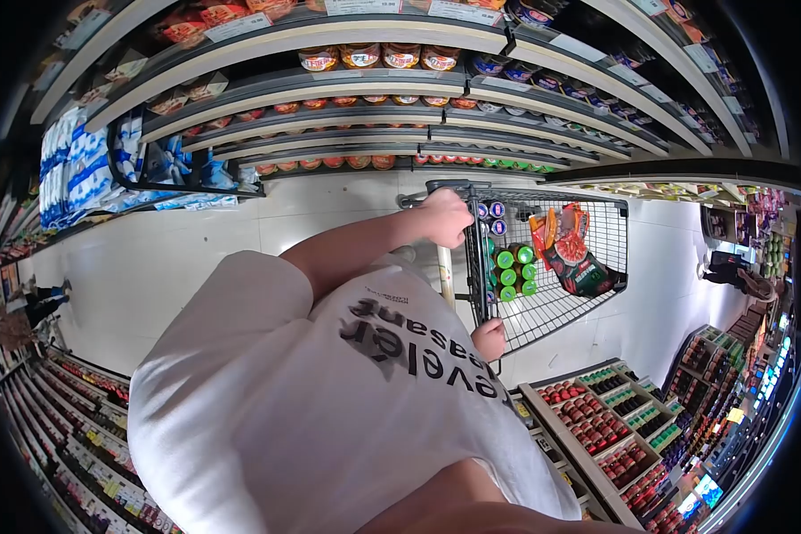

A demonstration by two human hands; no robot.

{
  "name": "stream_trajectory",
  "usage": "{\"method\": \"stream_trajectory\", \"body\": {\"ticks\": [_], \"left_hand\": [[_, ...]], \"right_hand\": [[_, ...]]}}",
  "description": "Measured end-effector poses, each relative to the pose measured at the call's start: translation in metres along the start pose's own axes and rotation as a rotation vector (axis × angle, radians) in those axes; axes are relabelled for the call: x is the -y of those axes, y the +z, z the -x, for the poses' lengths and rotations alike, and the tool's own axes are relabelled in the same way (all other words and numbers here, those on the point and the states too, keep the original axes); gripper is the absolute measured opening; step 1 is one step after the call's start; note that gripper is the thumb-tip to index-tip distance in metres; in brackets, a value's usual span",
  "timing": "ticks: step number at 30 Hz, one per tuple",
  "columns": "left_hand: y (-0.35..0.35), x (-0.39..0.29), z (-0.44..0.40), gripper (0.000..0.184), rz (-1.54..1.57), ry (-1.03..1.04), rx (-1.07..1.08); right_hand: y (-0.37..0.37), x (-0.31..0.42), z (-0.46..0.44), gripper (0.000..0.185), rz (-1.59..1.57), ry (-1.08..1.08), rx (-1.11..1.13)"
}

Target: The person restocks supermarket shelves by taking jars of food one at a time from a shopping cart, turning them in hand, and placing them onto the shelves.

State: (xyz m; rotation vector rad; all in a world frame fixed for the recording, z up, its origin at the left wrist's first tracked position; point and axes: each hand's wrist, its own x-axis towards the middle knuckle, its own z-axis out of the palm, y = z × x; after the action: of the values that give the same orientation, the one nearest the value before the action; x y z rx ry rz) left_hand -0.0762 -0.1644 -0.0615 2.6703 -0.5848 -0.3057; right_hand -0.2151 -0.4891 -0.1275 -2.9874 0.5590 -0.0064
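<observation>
Several green-lidded jars (505,259) right of centre could topple if the cart (627,242) jolts, left hand's (448,219) fingers clenched on the handle (446,270), right hand's (489,339) grip unclear.

White shirt (267,392) with black lettering, black wire-grid cart (587,307).
Near the cart's handle edge, jars (505,259) wear bright green lids and others (498,227) blue-and-white ones; toward the far edge, packets (571,251) mix red, orange and dark green. The floor (320,214) is pale with thin grid lines, the bags (76,169) blue and white, the shelf edges (329,89) cream against black.
</observation>
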Motion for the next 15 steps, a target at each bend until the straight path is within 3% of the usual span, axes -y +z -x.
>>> {"method": "stream_trajectory", "body": {"ticks": [15], "left_hand": [[-0.006,0.002,-0.002,0.023,0.034,-0.017,0.039]], "right_hand": [[0.006,0.002,-0.003,0.05,0.039,0.019,-0.046]]}}
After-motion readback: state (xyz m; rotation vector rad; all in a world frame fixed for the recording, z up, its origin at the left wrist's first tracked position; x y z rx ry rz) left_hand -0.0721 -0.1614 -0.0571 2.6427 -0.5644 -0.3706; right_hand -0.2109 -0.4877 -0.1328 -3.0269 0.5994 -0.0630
